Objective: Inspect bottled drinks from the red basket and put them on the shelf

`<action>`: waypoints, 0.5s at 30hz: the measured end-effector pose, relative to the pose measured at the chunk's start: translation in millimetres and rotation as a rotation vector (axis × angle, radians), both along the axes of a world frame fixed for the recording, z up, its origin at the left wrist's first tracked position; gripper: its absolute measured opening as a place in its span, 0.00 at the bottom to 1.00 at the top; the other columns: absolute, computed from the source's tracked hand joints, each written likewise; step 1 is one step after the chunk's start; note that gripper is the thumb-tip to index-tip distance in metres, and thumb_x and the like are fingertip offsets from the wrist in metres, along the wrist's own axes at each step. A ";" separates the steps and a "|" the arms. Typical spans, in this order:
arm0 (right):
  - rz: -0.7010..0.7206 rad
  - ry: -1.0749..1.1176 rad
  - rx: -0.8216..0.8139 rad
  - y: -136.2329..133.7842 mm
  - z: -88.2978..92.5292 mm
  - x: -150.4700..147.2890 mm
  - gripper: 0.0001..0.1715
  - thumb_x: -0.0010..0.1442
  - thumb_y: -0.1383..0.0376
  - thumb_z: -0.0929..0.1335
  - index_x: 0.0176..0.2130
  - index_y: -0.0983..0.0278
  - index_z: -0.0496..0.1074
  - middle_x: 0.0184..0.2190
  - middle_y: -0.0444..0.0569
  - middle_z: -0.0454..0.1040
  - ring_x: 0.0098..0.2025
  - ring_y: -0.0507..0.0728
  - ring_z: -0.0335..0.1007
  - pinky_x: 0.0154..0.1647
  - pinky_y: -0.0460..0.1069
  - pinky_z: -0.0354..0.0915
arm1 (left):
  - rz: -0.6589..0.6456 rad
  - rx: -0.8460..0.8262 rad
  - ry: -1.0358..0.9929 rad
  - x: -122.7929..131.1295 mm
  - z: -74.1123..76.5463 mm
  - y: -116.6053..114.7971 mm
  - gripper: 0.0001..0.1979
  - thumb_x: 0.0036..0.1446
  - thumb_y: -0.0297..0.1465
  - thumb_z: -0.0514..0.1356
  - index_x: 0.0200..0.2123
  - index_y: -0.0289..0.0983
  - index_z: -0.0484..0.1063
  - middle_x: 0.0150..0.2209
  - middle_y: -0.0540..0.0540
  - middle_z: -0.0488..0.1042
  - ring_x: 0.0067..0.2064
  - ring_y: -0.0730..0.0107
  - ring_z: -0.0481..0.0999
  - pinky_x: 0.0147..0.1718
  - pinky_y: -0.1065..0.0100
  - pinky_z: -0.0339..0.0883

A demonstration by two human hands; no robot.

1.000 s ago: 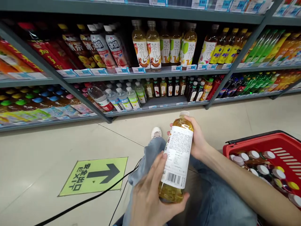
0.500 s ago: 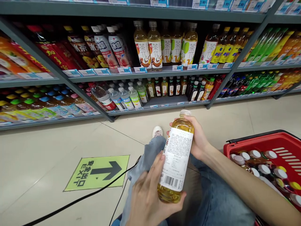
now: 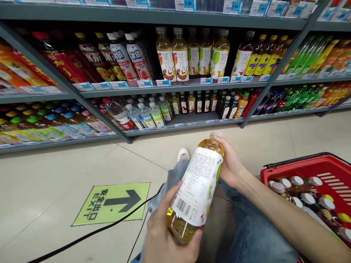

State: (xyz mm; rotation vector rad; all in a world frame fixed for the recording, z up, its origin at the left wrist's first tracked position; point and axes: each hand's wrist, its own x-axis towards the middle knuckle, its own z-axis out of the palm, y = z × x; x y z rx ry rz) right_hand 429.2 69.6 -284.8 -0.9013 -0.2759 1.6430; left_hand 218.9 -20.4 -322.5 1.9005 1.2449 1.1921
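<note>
I hold a yellow tea bottle (image 3: 196,186) with a white label and barcode over my lap, tilted with its cap pointing away toward the shelves. My left hand (image 3: 167,233) cups the bottle's base from below, fingers wrapped round it. My right hand (image 3: 230,162) grips the neck end near the clear cap. My legs in blue jeans (image 3: 246,226) stretch out on the floor beneath, with a white shoe (image 3: 182,154) showing beyond the bottle.
A red shopping basket (image 3: 309,166) with several capped bottles sits at my right. Grey shelves (image 3: 170,87) packed with drink bottles run across the front. A green EXIT arrow sticker (image 3: 112,202) and a black cable (image 3: 90,235) lie on the tiled floor at left.
The bottle has tilted: its base swung left and down with my left hand, and the label rotated so a green patch shows on its right side.
</note>
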 end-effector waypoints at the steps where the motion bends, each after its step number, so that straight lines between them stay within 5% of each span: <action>1: -0.005 0.008 0.027 -0.1 0.9 -0.8 0.14 0.58 0.52 0.73 0.36 0.59 0.77 0.37 0.44 0.82 0.43 0.61 0.78 0.50 0.55 0.71 | 0.004 -0.106 -0.147 -1.8 3.1 2.5 0.35 0.52 0.45 0.66 0.62 0.43 0.66 0.58 0.40 0.75 0.55 0.46 0.79 0.48 0.57 0.76; 6: -0.087 0.118 0.189 7.5 6.0 3.3 0.17 0.55 0.51 0.74 0.39 0.60 0.77 0.45 0.48 0.82 0.48 0.64 0.78 0.51 0.57 0.72 | -0.211 -0.655 -0.704 -1.6 28.7 43.2 0.38 0.46 0.53 0.67 0.57 0.40 0.69 0.51 0.39 0.77 0.39 0.49 0.81 0.29 0.61 0.77; 10: -0.205 0.151 0.208 19.2 -0.5 22.0 0.16 0.54 0.51 0.74 0.35 0.59 0.76 0.40 0.46 0.83 0.42 0.63 0.80 0.48 0.58 0.73 | -0.380 -0.842 -0.572 11.4 38.0 68.0 0.39 0.51 0.49 0.67 0.64 0.42 0.65 0.46 0.41 0.78 0.28 0.65 0.75 0.17 0.72 0.65; 15: -0.134 0.116 0.158 24.2 -7.6 32.5 0.12 0.53 0.54 0.72 0.32 0.59 0.75 0.32 0.45 0.80 0.36 0.61 0.78 0.42 0.57 0.73 | -0.408 -0.825 -0.451 17.1 27.2 60.1 0.41 0.56 0.48 0.67 0.70 0.48 0.60 0.53 0.39 0.77 0.34 0.62 0.77 0.21 0.71 0.68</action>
